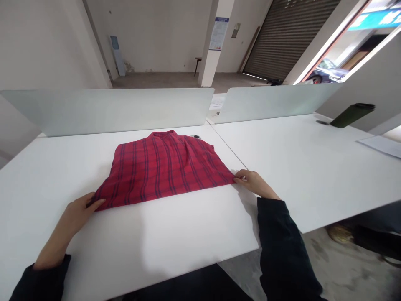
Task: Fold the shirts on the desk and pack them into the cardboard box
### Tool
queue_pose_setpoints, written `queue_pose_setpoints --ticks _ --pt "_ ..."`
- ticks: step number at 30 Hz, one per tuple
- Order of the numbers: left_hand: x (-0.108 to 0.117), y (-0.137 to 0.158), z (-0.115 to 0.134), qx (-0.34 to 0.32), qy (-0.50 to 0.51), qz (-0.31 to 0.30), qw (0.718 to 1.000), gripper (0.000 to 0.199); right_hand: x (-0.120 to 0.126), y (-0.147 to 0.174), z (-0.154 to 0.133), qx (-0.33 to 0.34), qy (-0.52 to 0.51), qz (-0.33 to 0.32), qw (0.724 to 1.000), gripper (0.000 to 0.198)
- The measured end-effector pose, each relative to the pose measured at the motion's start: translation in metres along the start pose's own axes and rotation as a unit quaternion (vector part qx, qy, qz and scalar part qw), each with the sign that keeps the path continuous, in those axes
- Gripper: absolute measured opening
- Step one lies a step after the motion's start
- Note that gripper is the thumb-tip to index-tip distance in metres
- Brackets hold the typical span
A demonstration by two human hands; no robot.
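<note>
A red plaid shirt (163, 167) with dark blue stripes lies partly spread on the white desk (194, 225), its collar pointing away from me. My left hand (78, 211) pinches the near left corner of the cloth between thumb and fingers. At the near right corner, my right hand (250, 180) has its fingertips closed on the fabric. The near edge stretches almost straight between both hands. Several creases run through the upper right part of the shirt.
Frosted dividers (131, 110) stand along the desk's back edge. Just behind the shirt is a round cable hole (196, 136). On the right-hand desk are a dark green roll (352, 115) and some white paper (382, 145). Something dark sits below that desk at the right.
</note>
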State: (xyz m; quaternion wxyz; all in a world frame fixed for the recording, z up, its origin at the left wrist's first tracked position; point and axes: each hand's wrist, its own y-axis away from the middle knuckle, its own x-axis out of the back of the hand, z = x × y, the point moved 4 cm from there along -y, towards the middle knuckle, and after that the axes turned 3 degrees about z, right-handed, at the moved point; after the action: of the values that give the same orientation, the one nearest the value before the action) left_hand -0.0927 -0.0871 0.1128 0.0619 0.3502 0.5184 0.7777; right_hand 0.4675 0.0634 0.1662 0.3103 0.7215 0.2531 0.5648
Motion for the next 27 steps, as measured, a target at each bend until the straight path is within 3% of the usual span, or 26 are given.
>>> queue_pose_setpoints --ticks 3,8,14,21,24,27 --pt "-0.005 0.003 0.001 0.037 -0.012 -0.068 0.997 0.044 0.001 0.002 -0.006 0.0 -0.033 0.011 0.999 0.022" --pt "-0.001 0.01 0.01 0.037 -0.029 0.025 0.999 0.073 -0.004 0.0 -0.018 -0.024 -0.059 0.09 0.994 0.046" --pt "-0.005 0.013 0.018 -0.001 -0.043 0.051 0.998 0.066 -0.022 -0.006 -0.029 0.002 0.011 0.105 0.994 0.037" --pt "-0.008 0.016 0.016 -0.01 -0.052 -0.07 0.996 0.05 -0.011 -0.004 -0.018 -0.009 0.055 0.047 0.997 0.017" --pt "-0.013 0.016 0.009 -0.022 -0.029 -0.139 0.99 0.056 -0.003 0.0 -0.013 -0.005 0.037 -0.021 0.999 0.019" --pt "-0.014 0.016 0.005 -0.033 -0.034 -0.155 0.987 0.06 0.001 0.006 -0.012 0.008 0.018 -0.067 0.998 0.023"
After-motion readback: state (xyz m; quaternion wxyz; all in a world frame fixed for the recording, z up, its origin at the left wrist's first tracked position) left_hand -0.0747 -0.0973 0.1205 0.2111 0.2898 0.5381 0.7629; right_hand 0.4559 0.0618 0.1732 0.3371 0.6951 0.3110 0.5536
